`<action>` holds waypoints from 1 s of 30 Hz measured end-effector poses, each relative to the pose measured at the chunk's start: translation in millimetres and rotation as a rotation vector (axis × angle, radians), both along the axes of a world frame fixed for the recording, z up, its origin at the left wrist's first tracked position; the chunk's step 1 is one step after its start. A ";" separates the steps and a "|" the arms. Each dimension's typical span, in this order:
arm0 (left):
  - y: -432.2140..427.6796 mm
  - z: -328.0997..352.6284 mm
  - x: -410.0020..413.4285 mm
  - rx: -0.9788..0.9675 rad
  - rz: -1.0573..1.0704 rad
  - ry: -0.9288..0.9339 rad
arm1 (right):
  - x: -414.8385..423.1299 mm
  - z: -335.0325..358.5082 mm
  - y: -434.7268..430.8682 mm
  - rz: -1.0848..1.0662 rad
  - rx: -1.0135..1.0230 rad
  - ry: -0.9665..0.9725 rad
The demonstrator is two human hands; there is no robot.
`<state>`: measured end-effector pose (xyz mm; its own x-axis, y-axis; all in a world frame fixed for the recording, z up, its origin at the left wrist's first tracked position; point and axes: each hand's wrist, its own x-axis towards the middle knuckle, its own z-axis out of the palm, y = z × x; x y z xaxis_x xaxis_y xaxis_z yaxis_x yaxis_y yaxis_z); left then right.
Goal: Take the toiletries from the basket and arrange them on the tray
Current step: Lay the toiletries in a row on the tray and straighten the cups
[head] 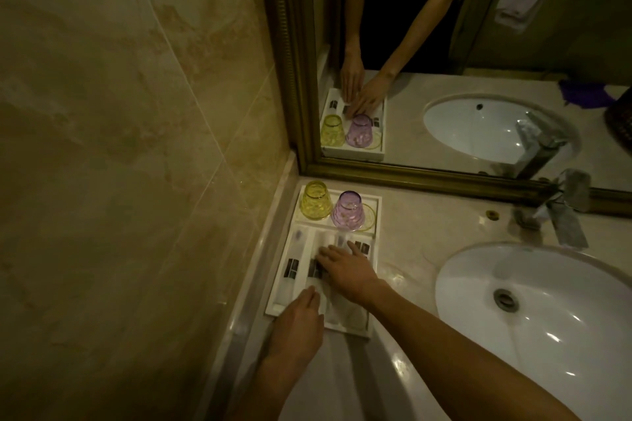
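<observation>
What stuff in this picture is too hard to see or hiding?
Head view only:
- Packet under the right hand: the hand covers most of it.
- Near end of the tray: the left hand covers part of it.
- Dark labels on the left packet: too small and blurred to read.
- Basket: seen only in the mirror, cut off by the right edge.
- Tap: blurred.

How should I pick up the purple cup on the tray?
The purple cup stands upside down at the back of the tray, narrow base on top. Come from above and put your grip around that narrow top. The yellow cup crowds its left side, so a grip from that side would probably bump it.
</observation>
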<state>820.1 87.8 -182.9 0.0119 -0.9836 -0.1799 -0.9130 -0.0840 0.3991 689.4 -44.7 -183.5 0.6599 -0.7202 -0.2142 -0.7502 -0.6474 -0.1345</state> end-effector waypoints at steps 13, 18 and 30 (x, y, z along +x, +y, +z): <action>1.7 -3.1 -6.1 -0.058 -0.365 -0.045 | -31.3 -1.1 -12.9 -0.187 -0.012 0.031; 0.3 -4.1 -0.6 -0.072 -0.335 -0.041 | -28.3 4.8 -16.3 -0.154 0.023 0.003; -7.6 -6.2 -19.0 -0.087 -0.465 -0.075 | -73.1 11.5 -34.5 -0.068 0.008 0.047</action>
<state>801.1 80.2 -189.1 -0.4231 -0.8991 -0.1122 -0.8725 0.3709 0.3180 616.3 -79.2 -172.0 0.5986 -0.7612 -0.2494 -0.7980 -0.5938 -0.1031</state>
